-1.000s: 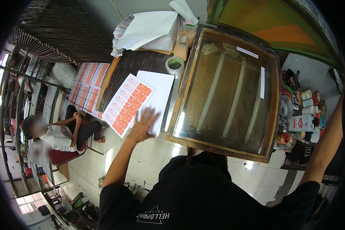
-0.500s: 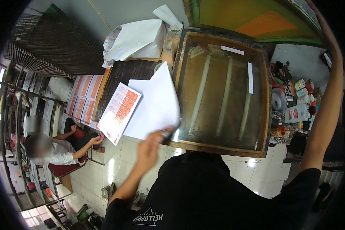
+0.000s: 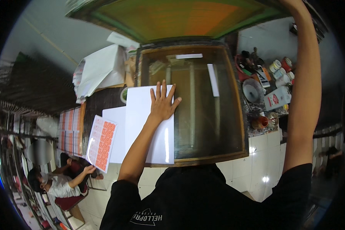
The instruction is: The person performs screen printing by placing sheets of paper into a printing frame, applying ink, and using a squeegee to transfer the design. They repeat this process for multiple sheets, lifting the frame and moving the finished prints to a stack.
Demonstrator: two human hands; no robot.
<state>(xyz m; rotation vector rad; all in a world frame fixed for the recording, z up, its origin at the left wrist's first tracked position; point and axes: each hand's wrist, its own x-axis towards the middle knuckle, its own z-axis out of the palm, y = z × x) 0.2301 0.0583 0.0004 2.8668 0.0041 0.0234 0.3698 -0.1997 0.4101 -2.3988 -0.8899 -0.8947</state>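
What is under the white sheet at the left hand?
The glass panel shows right of the sheet, more white paper at its left; whatever lies directly beneath is covered.

Fisheye rim black, edges bent; hard glare on floor tiles [image 3: 257, 168] (pale streak on white sheet [image 3: 140, 109] too)

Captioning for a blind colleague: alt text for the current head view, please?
A person's left hand lies spread on a blank white sheet partly covering a wood-framed glass surface; the right arm extends toward a raised green-and-orange screen. An orange-printed sheet lies at left.
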